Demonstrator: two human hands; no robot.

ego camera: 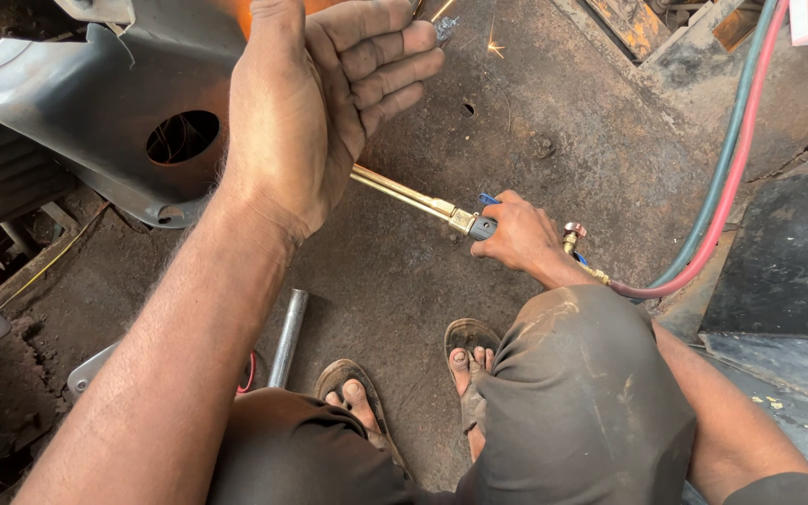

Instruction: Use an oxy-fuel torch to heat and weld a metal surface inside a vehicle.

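Two hands, one torch, two hoses, one pipe, two sandals, one grey panel.

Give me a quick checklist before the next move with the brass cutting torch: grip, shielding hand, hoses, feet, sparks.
1. Grip: right hand wrapped around the handle of the brass cutting torch: ok.
2. Shielding: left hand raised, open, bare, between the camera and the glow: not ok, no glove.
3. Hoses: the red and green rubber hoses run clear along the floor, no kink seen: ok.
4. Feet: bare toes in open sandals close to the work: not ok.
5. Sparks: flying near the grey metal body panel; torch tip hidden behind the hand: cannot tell.
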